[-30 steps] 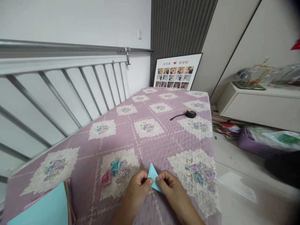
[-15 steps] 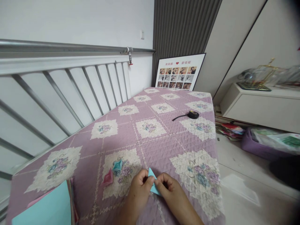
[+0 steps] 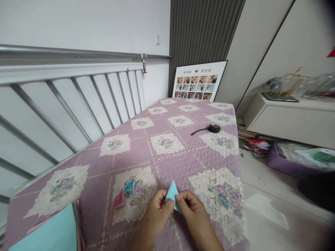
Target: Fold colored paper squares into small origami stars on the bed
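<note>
A light-blue folded paper (image 3: 172, 192) stands with its point up between my two hands, just above the quilted cover. My left hand (image 3: 158, 213) pinches its lower left side, thumb in front. At its right edge, my right hand (image 3: 192, 211) grips it between thumb and bent fingers. The paper's lower part is partly hidden by my thumbs. Left of my hands, a small teal folded paper piece (image 3: 129, 185) and a pink folded paper piece (image 3: 118, 199) rest close together on the cover.
A stack of coloured paper (image 3: 49, 232), blue on top, lies at the lower left of the purple floral cover (image 3: 136, 153). Farther back sits a black tape measure (image 3: 214, 128) with its strap. A radiator (image 3: 78, 108) runs along the left; a purple basket (image 3: 285, 162) stands on the floor at right.
The blue paper has turned in my hands, so its point now stands more upright and a wider face shows. My fingers have shifted their hold on it. The view has moved slightly.
</note>
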The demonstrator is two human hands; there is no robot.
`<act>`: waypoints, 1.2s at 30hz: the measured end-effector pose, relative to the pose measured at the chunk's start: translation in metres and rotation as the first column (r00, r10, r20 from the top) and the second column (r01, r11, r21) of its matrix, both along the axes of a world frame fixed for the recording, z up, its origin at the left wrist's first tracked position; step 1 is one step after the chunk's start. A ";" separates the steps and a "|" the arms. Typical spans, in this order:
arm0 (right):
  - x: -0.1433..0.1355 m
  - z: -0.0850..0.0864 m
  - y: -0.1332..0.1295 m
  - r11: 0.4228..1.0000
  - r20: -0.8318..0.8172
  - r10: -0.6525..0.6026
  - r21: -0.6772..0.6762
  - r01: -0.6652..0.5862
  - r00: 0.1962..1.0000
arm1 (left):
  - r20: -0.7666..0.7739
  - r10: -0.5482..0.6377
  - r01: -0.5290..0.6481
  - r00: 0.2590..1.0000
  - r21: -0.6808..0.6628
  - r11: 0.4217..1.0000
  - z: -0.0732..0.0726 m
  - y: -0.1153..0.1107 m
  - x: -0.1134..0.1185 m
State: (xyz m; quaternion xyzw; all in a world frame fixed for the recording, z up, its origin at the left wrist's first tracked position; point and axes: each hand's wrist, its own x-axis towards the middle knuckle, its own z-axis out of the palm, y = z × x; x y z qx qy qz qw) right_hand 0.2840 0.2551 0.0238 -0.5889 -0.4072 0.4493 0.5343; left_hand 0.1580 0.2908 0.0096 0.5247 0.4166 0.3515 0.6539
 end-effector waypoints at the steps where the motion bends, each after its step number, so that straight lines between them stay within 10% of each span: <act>1: 0.000 0.000 0.000 1.000 -0.015 0.004 0.004 -0.004 1.000 | -0.011 -0.011 0.011 1.000 -0.005 1.000 -0.002 0.000 0.001; 10: -0.003 0.002 -0.001 0.994 -0.171 0.113 0.030 -0.110 0.979 | 0.264 0.108 -0.058 0.958 -0.190 0.980 -0.013 0.000 -0.001; 17: -0.007 0.008 -0.005 0.986 -0.585 0.142 0.012 -0.166 0.799 | 0.484 0.054 0.110 0.873 -0.305 0.946 0.000 -0.007 -0.002; 36: -0.004 0.003 -0.009 0.969 -0.521 0.236 0.056 -0.243 0.821 | 0.546 -0.009 0.199 0.838 -0.290 0.936 -0.004 -0.010 -0.008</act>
